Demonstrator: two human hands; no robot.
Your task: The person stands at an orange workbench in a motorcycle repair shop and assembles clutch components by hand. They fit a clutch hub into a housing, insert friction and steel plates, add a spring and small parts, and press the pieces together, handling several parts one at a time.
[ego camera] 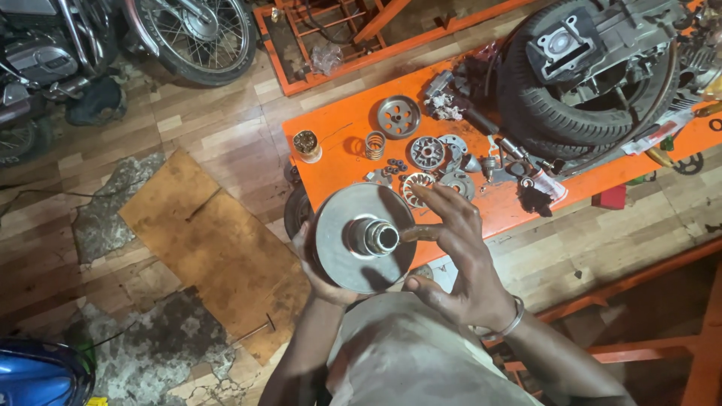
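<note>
1. The floor is worn wooden planking with patches broken through to grey stone; a flat brown board lies on it, left of the orange workbench.
2. The workbench is painted orange metal; its near-left corner sits just behind the person's hands; an orange frame stands beyond its far edge.
3. One motorcycle is parked at the upper left, one spoked wheel in view; one blue rounded part shows at the lower left corner.
4. One black tyre with one engine block resting in it fills the bench's far-right end.
5. Toward the bench's left edge: one small cup, one coil spring, one round plate with holes; nearer the middle, one finned disc and several small rollers, too small to count.
6. The left hand cups one silver pulley disc from beneath, fingers wrapped on its rim, before the bench's near edge.
7. The right hand has fingers spread loosely, one fingertip touching the disc's central hub; one bangle circles that wrist.
</note>
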